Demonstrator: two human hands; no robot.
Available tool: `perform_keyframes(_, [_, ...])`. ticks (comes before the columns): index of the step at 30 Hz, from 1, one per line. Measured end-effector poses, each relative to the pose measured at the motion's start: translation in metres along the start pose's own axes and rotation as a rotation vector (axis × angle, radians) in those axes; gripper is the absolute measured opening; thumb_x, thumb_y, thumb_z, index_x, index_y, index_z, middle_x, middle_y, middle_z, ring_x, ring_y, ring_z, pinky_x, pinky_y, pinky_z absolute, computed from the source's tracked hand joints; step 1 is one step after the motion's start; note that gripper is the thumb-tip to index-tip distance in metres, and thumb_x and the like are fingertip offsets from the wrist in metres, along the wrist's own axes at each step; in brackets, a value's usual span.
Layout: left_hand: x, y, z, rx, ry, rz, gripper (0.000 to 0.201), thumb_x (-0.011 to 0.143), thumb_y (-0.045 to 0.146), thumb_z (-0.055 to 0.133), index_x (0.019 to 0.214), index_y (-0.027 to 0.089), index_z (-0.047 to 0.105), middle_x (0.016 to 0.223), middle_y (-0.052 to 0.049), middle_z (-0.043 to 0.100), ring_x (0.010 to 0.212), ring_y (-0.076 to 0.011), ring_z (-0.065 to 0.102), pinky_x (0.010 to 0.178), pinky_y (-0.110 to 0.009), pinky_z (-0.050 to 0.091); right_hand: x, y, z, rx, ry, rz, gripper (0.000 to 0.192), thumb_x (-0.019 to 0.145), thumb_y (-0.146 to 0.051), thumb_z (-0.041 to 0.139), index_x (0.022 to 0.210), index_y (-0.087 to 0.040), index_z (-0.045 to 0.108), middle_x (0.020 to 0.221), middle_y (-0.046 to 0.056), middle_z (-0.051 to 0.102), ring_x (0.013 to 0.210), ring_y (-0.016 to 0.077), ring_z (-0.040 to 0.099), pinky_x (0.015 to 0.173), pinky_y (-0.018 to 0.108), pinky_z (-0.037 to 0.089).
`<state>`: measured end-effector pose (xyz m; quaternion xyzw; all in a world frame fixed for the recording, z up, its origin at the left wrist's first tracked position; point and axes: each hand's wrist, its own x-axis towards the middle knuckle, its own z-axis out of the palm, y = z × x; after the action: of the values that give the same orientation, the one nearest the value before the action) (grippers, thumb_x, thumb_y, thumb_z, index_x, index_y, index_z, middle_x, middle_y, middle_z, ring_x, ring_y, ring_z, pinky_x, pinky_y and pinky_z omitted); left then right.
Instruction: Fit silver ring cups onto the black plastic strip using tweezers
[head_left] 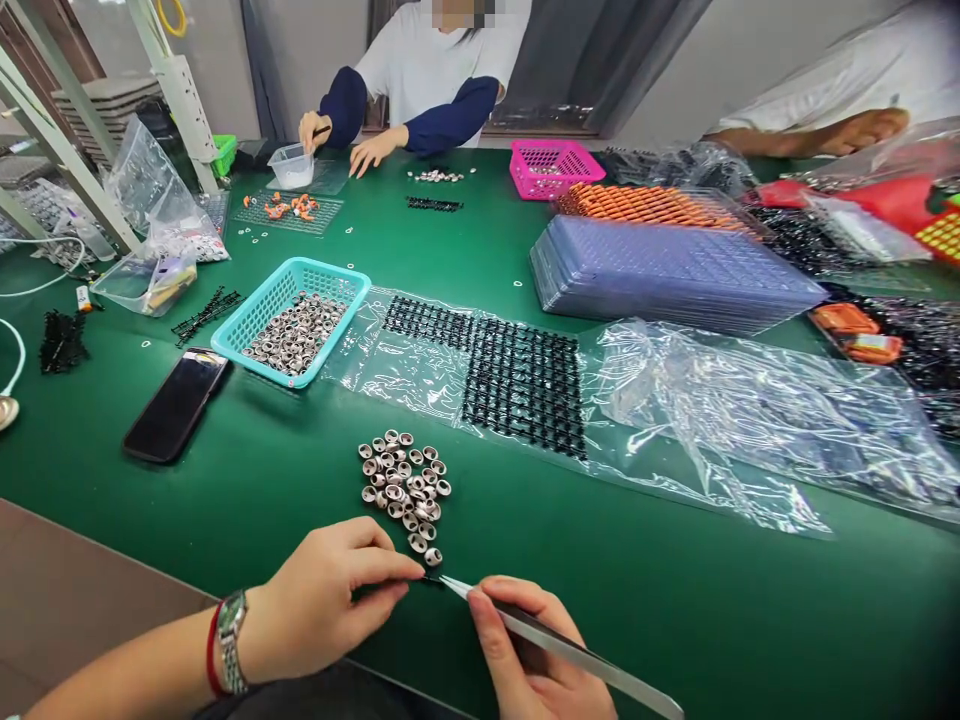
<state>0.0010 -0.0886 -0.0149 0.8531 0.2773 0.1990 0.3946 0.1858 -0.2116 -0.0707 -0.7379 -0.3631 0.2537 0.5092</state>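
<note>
My left hand [341, 590], with a watch and a red band at the wrist, pinches one end of a small thin black strip [433, 579]. My right hand [532, 650] grips a pair of metal tweezers [555, 642], whose pale tips meet or nearly meet the strip's other end. Just beyond my fingertips lies a loose pile of small silvery ring-shaped parts [405, 485], the nearest one almost at the strip. Farther off, rows of black strips [525, 385] lie side by side on clear plastic film [409, 372].
A turquoise basket [225, 335] holds more silvery parts, with a phone [176, 405] beside it. Stacked clear trays [667, 270] and a pink basket [555, 150] stand farther back. Plastic bags [750, 410] cover the right. Across the table a co-worker's hand [379, 150] rests near a clear tub [291, 165].
</note>
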Motion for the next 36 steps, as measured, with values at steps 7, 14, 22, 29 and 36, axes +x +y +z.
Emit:
perform_keyframes(7, [-0.011,-0.006,0.022,0.133,0.040,0.121,0.017,0.104,0.016,0.059,0.108,0.019,0.075,0.097,-0.006,0.079,0.091,-0.0220,0.071,0.084,-0.033,0.056,0.013,0.000,0.005,-0.095,-0.061,-0.094,0.032,0.094,-0.054,0.067,0.090,-0.023,0.074,0.087,0.005,0.076,0.073,0.0171,0.074,0.069,0.022,0.061])
perform_keyframes(14, [-0.013,0.001,0.033,0.142,0.114,0.189,0.019,0.105,0.014,0.055,0.110,0.019,0.073,0.101,-0.007,0.081,0.097,-0.0216,0.072,0.088,-0.034,0.060,0.004,0.006,-0.008,-0.079,0.040,0.040,0.038,0.088,-0.060,0.072,0.084,-0.022,0.074,0.088,0.007,0.076,0.073,0.0184,0.074,0.066,0.023,0.061])
perform_keyframes(22, [-0.018,-0.001,0.033,0.249,0.029,0.203,0.021,0.104,0.012,0.054,0.102,0.019,0.073,0.120,-0.009,0.080,0.110,-0.0239,0.072,0.096,-0.036,0.064,0.000,0.012,-0.007,-0.021,0.069,0.086,0.040,0.085,-0.062,0.074,0.083,-0.022,0.074,0.085,0.007,0.074,0.069,0.0182,0.072,0.065,0.024,0.061])
perform_keyframes(29, [-0.015,-0.003,0.029,0.228,0.021,0.214,0.025,0.106,0.013,0.048,0.100,0.021,0.071,0.119,-0.007,0.081,0.108,-0.0228,0.074,0.094,-0.033,0.065,0.000,0.005,0.000,0.016,0.090,0.073,0.036,0.088,-0.058,0.073,0.083,-0.022,0.073,0.085,0.005,0.072,0.068,0.0161,0.069,0.065,0.024,0.058])
perform_keyframes(36, [-0.013,-0.024,0.037,0.227,0.126,0.356,0.028,0.108,0.019,0.044,0.098,0.023,0.070,0.113,-0.006,0.082,0.102,-0.0196,0.076,0.093,-0.024,0.063,0.001,-0.007,0.022,0.165,0.198,0.085,0.036,0.092,-0.058,0.067,0.082,-0.024,0.068,0.078,-0.002,0.063,0.064,0.0115,0.057,0.064,0.022,0.049])
